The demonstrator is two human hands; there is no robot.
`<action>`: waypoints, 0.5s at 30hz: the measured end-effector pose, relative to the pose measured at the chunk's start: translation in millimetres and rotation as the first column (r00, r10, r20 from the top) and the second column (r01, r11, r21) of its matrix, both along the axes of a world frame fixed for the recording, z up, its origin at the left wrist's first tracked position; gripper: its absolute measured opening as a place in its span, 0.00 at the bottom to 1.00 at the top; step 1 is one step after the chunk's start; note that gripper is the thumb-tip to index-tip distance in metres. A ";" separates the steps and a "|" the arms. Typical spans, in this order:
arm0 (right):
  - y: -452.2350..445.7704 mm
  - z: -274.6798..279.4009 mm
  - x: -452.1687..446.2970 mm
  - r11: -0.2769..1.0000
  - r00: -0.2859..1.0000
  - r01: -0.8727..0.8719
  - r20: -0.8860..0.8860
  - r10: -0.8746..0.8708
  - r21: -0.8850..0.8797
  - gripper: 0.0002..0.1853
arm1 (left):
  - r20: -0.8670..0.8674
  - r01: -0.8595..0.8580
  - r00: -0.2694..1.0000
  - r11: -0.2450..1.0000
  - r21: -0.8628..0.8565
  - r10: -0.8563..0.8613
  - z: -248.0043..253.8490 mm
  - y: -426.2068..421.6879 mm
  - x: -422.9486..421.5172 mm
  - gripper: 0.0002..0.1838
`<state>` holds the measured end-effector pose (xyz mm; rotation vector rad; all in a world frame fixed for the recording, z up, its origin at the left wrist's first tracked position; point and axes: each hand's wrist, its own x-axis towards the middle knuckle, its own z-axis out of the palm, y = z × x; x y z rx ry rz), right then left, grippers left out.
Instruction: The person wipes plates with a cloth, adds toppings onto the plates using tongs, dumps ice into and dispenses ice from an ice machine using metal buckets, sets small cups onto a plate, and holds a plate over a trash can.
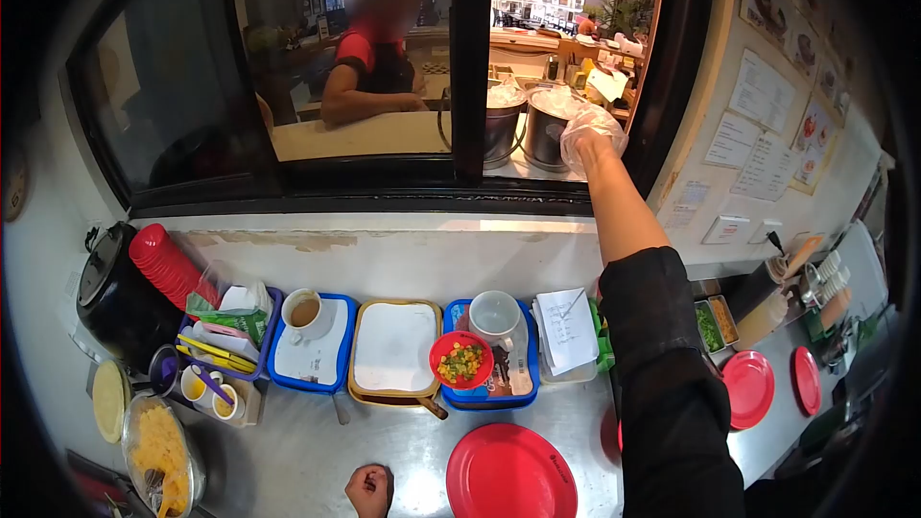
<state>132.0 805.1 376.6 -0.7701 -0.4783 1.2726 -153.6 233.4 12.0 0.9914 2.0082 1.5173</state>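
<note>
My right arm, in a black sleeve, reaches through the open window. My right hand (pixel 593 139) is wrapped in clear crinkled plastic, at the near edge of a dark metal bucket (pixel 546 141) filled with what looks like ice. The plastic hides its fingers, so I cannot tell whether it grips anything. Low over the steel counter (pixel 413 451), my left hand (pixel 368 490) has its fingers curled in, with nothing visible in them. Right of it lies a large red plate (pixel 510 475). Beyond the plate, a small red bowl (pixel 460 361) of chopped yellow and green food rests on a blue-rimmed tub.
Lidded tubs (pixel 394 345), a cup of brown liquid (pixel 302 312) and a white notepad (pixel 566 331) line the wall. Left are a rice cooker (pixel 120 297) and a bowl of yellow food (pixel 158 441). Behind the dark window frame (pixel 467 67) stands a person (pixel 369 86).
</note>
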 end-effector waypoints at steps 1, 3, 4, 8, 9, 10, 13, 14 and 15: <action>-4.0 3.2 0.7 0.999 1.000 0.020 -0.013 -0.020 0.027 0.08 | 0.001 -0.001 1.000 1.000 0.001 0.001 1.2 0.8 0.7 0.03; -14.4 10.9 4.5 0.995 0.998 0.055 -0.024 -0.053 0.082 0.09 | -0.003 0.005 1.000 1.000 -0.013 -0.005 5.4 -0.2 0.1 0.03; -22.7 16.9 7.4 0.992 0.998 0.062 -0.025 -0.060 0.108 0.09 | -0.001 0.002 1.000 1.000 -0.013 -0.002 7.3 0.8 0.4 0.03; -93.8 53.4 25.5 0.980 0.983 0.049 0.166 -0.081 0.191 0.05 | 0.025 -0.021 1.000 0.998 0.060 0.019 11.5 2.0 6.5 0.03; -110.2 59.9 31.3 0.978 0.982 0.065 0.163 -0.099 0.198 0.05 | 0.027 -0.008 1.000 0.996 0.089 0.005 13.1 4.4 6.1 0.03; -124.3 67.9 39.9 0.979 0.985 0.016 0.165 -0.050 0.202 0.06 | -0.018 0.018 1.000 0.996 0.092 -0.017 4.0 3.6 2.8 0.02; -187.7 76.4 68.6 0.953 0.976 -0.109 0.213 0.048 0.284 0.07 | 0.138 0.016 0.989 0.969 0.246 -0.052 -14.3 4.1 -0.7 0.02; -217.2 78.6 79.2 0.966 0.973 -0.113 0.224 0.059 0.233 0.07 | 0.085 0.047 0.994 0.961 0.271 -0.072 -10.3 3.1 0.5 0.02; -251.8 81.1 89.0 0.977 0.970 -0.107 0.235 0.063 0.182 0.07 | 0.292 0.068 0.948 0.974 0.216 -0.130 -4.1 -1.6 -0.5 0.03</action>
